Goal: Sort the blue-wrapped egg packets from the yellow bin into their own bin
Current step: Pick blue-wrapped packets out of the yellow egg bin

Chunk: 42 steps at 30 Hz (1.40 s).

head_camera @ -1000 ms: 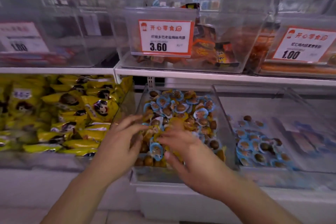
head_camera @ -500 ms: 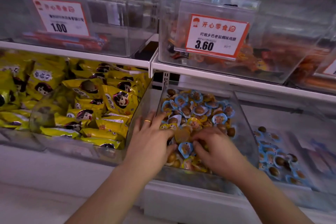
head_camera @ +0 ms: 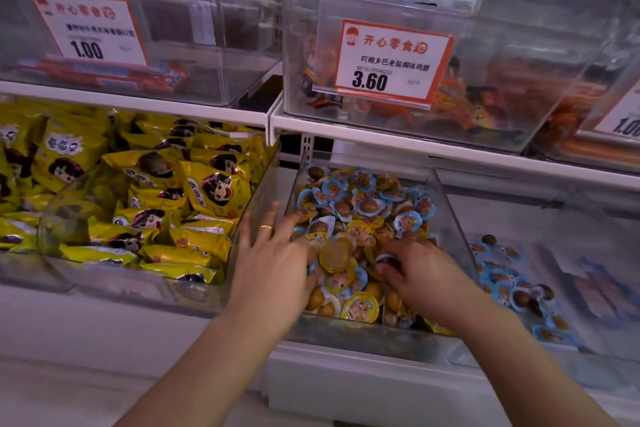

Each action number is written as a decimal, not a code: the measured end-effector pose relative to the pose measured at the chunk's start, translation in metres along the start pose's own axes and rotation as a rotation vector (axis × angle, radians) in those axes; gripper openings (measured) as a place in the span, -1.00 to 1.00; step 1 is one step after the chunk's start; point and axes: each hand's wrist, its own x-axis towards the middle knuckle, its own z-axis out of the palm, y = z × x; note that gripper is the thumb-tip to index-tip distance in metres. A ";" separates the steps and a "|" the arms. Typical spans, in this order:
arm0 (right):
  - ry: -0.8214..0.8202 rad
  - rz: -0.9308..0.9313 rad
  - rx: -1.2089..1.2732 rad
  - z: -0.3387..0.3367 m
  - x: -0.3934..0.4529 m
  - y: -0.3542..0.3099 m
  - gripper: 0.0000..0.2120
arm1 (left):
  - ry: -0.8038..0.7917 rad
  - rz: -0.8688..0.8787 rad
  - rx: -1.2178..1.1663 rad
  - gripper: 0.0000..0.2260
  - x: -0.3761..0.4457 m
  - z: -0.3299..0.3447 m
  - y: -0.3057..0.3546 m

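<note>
Since a moment earlier, both hands were pressed deeper into the mixed egg bin. Left hand was spread flat, fingers released; right hand was curled over packets, its grasp not discernible.

both hands are down in the clear middle bin of mixed egg packets. left hand lies spread with fingers flat; right hand curls on packets. blue-wrapped packets fill the bin right of the fingers.
</note>
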 end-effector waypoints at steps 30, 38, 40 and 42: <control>0.405 0.193 0.609 0.004 -0.006 -0.003 -0.79 | -0.184 0.250 -0.112 -0.71 -0.002 0.004 0.026; 0.231 0.148 0.753 0.000 -0.019 -0.006 -0.89 | -0.258 0.221 0.017 -0.73 0.003 0.005 0.031; 0.218 0.127 0.743 0.003 -0.021 -0.005 -0.99 | -0.193 0.172 -0.017 -0.84 0.004 0.005 0.030; 0.217 0.132 0.755 0.002 -0.024 -0.005 -0.95 | -0.138 0.124 -0.082 -0.86 0.005 0.006 0.030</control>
